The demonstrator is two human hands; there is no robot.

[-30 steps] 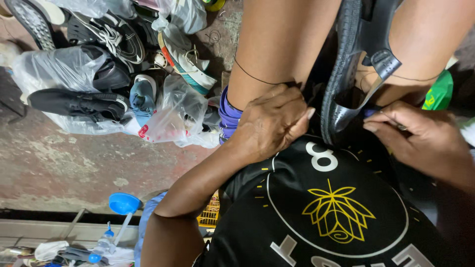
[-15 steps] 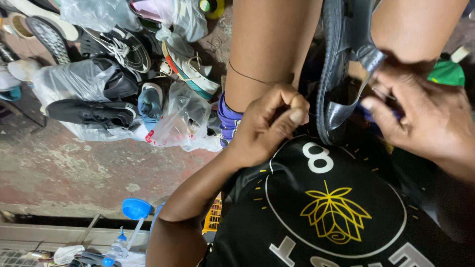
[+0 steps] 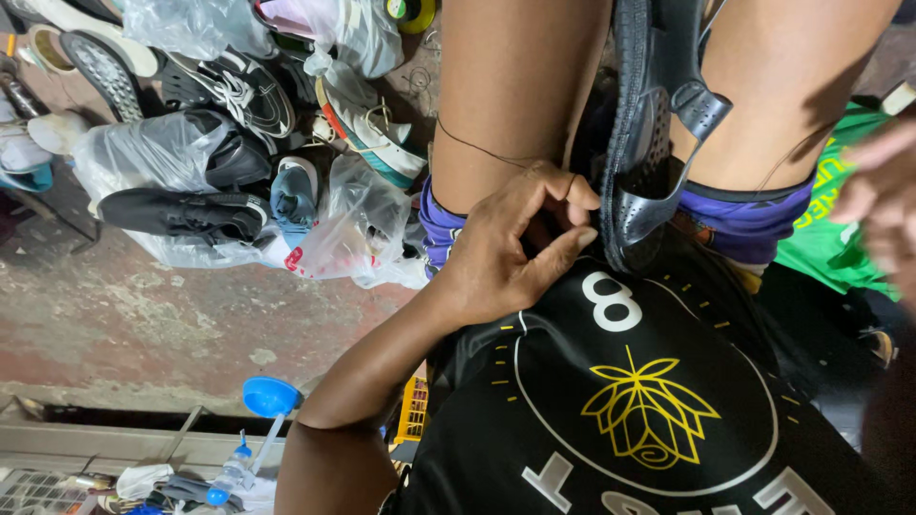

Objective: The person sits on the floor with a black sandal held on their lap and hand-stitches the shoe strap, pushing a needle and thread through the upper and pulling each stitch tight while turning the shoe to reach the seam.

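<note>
One black perforated leather shoe [image 3: 649, 143], sole edge up, wedged between the bare knees, above the black printed shirt [image 3: 630, 401]; left hand [image 3: 506, 253] beside its heel, thumb and forefinger pinched shut on something too small to tell, perhaps thread; right hand [image 3: 883, 205] blurred at frame edge, grip cannot be told; risk, judged: shoe slipping from the knees if pulled sideways; bagged shoes [image 3: 219, 162] on floor.

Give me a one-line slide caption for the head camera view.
Left hand pinches beside a black perforated shoe held between bare knees, bagged shoes piled nearby.
</note>
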